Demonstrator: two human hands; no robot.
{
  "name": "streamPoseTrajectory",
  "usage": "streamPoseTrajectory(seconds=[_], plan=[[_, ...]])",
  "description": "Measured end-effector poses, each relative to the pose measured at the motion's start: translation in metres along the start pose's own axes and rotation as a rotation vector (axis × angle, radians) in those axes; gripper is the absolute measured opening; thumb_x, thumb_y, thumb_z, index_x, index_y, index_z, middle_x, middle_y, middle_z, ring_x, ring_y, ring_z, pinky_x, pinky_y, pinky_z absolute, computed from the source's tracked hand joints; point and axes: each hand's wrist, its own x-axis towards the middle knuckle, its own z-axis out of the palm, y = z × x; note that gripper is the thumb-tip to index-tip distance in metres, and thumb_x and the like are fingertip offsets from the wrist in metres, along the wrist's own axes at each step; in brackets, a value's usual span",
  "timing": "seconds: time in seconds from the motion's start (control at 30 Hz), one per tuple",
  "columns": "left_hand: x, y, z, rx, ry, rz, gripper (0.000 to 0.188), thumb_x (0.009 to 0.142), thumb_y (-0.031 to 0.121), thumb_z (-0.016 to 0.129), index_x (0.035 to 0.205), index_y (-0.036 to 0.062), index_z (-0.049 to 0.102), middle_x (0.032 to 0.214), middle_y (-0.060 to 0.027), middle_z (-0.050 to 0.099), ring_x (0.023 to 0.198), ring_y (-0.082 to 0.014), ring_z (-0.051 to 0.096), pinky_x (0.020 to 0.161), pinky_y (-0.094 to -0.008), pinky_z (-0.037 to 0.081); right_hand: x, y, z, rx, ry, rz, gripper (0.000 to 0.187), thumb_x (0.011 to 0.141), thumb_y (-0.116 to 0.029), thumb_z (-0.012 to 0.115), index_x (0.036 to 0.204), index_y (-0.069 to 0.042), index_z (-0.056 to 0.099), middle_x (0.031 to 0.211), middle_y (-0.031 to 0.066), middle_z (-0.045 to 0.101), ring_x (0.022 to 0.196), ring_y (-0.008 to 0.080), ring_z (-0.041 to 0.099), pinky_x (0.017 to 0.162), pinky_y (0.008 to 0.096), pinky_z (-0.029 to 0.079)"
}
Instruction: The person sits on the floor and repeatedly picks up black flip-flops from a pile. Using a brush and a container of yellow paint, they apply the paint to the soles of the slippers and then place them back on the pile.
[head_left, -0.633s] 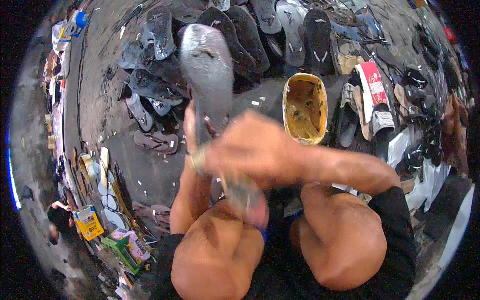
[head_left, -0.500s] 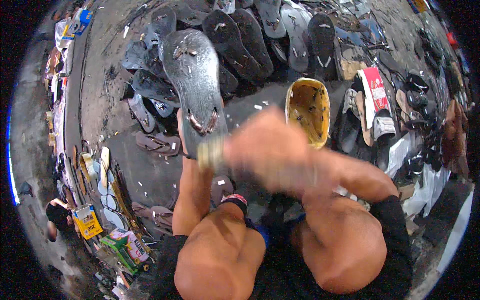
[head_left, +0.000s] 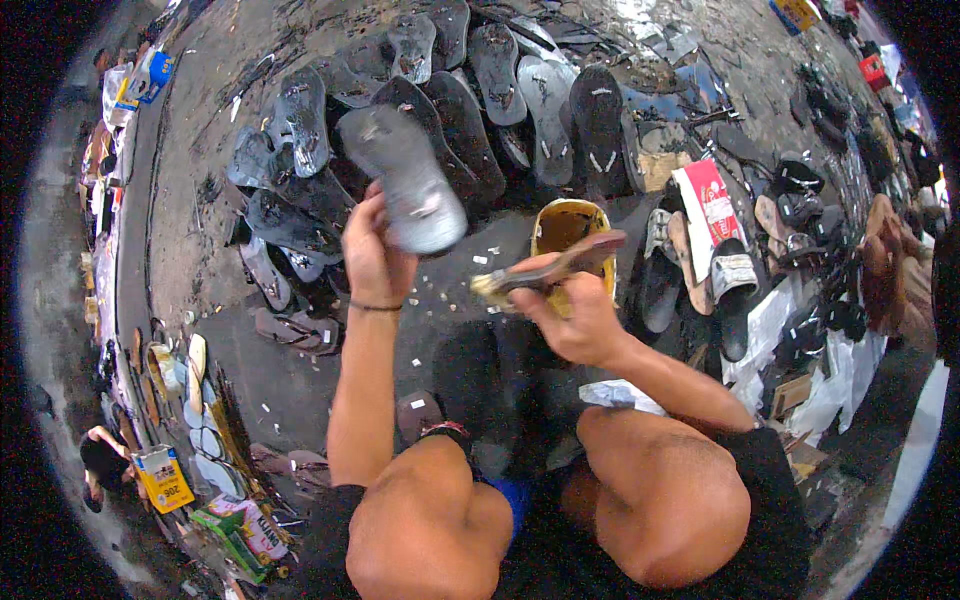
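Sole in the left hand, brush in the right

The left hand [head_left: 375, 262] is closed on the near end of a grey sole [head_left: 405, 180], holding it raised and tilted up and away; its flat, dull face is blurred. A thin dark band circles that wrist. The right hand [head_left: 572, 318] is wrapped round a brush [head_left: 545, 272] whose brown handle points right, its pale worn head toward the sole but not touching; a small gap lies between the two.

Just behind the brush stands a yellow tub [head_left: 570, 232], oval and open-topped, its rim smeared. Below the hands the dark ground [head_left: 270, 380] is bare save for pale scraps, the only open room close by. Beyond the sole, dark rubber sandals [head_left: 500, 90] lie packed edge to edge in overlapping rows, matte and dusty. More footwear crowds the right side, beside a red-and-white packet [head_left: 708, 205]. Both bare knees fill the lower edge, with white plastic sheeting [head_left: 850, 370] on the far right
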Motion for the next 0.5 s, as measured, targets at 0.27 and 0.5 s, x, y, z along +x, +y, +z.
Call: streamPoseTrajectory(seconds=[0.27,0.5], plan=[[0.153,-0.111,0.077,0.049,0.04,0.016,0.037,0.089,-0.001,0.065,0.122,0.0044,0.05,0.101,-0.0072,0.063,0.082,-0.0165,0.062,0.07,-0.0311,0.05,-0.084,0.037,-0.041,-0.267,0.381,0.247,0.019,0.098,-0.013,0.065,0.111,0.0,0.064,0.091,0.002,0.067,0.081,0.0082,0.06,0.073,0.0245,0.049],[0.249,-0.113,0.082,0.631,0.44,0.164,0.041,0.08,0.008,0.073,0.118,-0.0038,0.066,0.116,-0.0195,0.07,0.105,-0.0278,0.069,0.091,-0.0384,0.052,-0.105,0.04,-0.049,-0.016,0.484,0.419,0.021,0.1,-0.014,0.063,0.114,0.001,0.062,0.095,0.0024,0.067,0.083,0.0078,0.06,0.075,0.0241,0.049]])
